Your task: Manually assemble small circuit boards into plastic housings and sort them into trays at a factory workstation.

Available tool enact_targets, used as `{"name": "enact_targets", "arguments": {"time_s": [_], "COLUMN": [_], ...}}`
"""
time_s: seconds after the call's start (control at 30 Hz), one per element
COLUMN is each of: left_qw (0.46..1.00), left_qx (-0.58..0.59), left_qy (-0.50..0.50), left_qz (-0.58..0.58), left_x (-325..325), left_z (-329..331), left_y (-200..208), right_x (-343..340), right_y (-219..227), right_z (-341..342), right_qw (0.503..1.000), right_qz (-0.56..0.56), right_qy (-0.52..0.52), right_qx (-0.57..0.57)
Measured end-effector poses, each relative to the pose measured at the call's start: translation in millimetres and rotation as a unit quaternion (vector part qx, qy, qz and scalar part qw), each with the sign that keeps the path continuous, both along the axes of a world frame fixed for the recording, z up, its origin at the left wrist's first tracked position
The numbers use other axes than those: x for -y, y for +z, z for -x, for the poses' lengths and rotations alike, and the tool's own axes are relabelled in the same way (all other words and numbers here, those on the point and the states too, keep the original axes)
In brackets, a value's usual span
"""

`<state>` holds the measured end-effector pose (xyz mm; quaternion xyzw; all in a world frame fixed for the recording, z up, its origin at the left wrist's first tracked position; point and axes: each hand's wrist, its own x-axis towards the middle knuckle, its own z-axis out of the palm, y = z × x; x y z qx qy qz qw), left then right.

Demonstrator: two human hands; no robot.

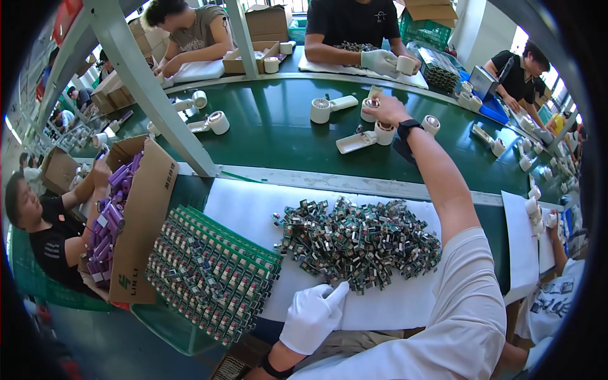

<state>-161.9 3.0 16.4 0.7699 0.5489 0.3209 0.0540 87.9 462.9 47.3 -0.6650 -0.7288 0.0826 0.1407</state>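
Note:
My right hand, bare with a dark watch on the wrist, reaches over the green conveyor belt. Its fingers are closed on a white handheld fan body with a round head. Beside it lie another fan body with its handle pointing left and a round white fan head. My left hand wears a white glove at the near edge of a heap of small green circuit boards. Its index finger is stretched toward the heap, thumb apart, and nothing shows in it.
Left of the heap are stacked circuit board panels with loose boards on top. A cardboard box of purple battery cells stands beyond them. A grey metal post rises at the belt's near edge. Co-workers sit across and to both sides.

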Motion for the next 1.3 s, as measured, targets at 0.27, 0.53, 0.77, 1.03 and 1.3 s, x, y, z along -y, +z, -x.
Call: {"name": "enact_targets", "arguments": {"time_s": [0.27, 0.53, 0.77, 1.03, 1.3], "left_qw": [0.998, 0.979, 0.927, 0.975, 0.951], "left_qx": [0.031, 0.186, 0.304, 0.047, 0.171], "left_qy": [-0.048, -0.069, -0.219, -0.188, -0.166], "left_qz": [0.007, 0.05, 0.021, 0.106, 0.199], "left_x": [0, 0, -8, -4, 2], "left_z": [9, 4, -66, -94, -86], "left_y": [4, 2, 7, 5, 25], "right_x": [79, 367, 488, 530, 519], "right_y": [57, 120, 61, 51, 4], "right_z": [-58, -126, -117, -68, -66], "right_qw": [0.948, 0.986, 0.985, 0.999, 0.994], "right_qz": [-0.102, -0.016, 0.012, -0.003, -0.036], "right_qy": [0.167, 0.134, 0.154, -0.017, 0.006], "right_qx": [-0.251, -0.099, 0.078, -0.041, -0.104]}}
